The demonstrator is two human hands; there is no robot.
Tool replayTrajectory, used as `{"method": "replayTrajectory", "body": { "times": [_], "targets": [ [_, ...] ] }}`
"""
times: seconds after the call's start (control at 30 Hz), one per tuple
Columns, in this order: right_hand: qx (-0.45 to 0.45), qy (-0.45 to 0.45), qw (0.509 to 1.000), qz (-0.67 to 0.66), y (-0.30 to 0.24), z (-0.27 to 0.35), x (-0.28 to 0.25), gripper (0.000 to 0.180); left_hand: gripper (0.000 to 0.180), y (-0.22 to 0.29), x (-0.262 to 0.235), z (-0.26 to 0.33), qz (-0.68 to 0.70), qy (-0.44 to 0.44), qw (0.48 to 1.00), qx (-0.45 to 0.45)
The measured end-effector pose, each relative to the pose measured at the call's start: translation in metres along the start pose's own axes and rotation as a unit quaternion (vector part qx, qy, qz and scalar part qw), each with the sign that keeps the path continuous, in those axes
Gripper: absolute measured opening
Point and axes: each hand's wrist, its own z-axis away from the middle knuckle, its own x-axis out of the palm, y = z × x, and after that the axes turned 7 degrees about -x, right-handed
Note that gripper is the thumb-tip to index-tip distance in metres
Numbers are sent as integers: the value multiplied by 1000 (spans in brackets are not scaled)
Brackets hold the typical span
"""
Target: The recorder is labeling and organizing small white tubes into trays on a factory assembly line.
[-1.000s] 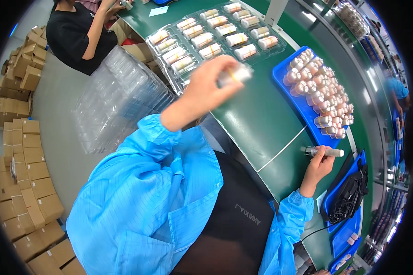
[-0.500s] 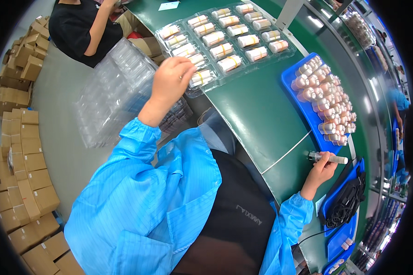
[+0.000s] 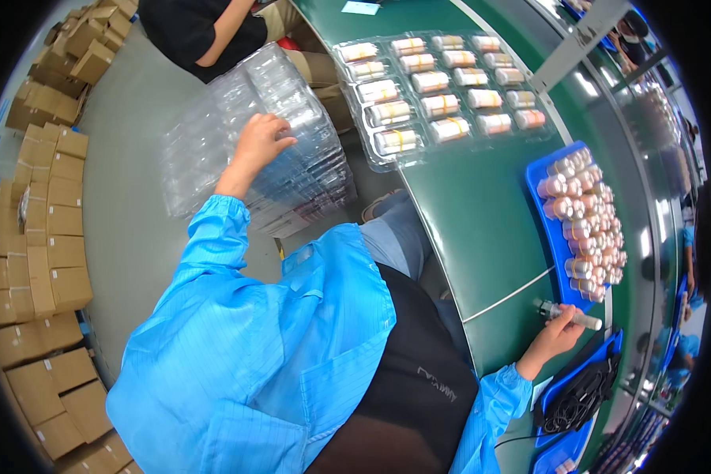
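The left hand [image 3: 262, 142] is resting, fingers spread, on the stack of clear plastic trays [image 3: 253, 134]. The right hand [image 3: 557, 336] is gripping a slim pen-like tool [image 3: 570, 314] on the green table [image 3: 466, 213].

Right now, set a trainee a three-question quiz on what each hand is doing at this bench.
1. True or false: the left hand rests on the stack of clear plastic trays.
2. What does the right hand hold?
3. Where do the loose cylinders lie? A) blue bin B) cardboard box C) floor

Key: 1 true. 2 a slim pen-like tool on the green table. 3 A.
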Motion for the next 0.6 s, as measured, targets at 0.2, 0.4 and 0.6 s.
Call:
{"method": "replayTrajectory", "body": {
  "times": [0.2, 0.4, 0.6],
  "targets": [
    [6, 12, 1000, 15, -4, -1, 2, 31, 16, -12, 9, -2, 122, -5, 992, -19],
    [0, 6, 1000, 17, -3, -2, 2, 32, 12, -14, 8, 5, 309, 41, 948, -66],
    [-1, 2, 1000, 6, -4, -4, 4, 32, 11, -18, -27, 4, 381, 111, 914, -79]
  ]
}}
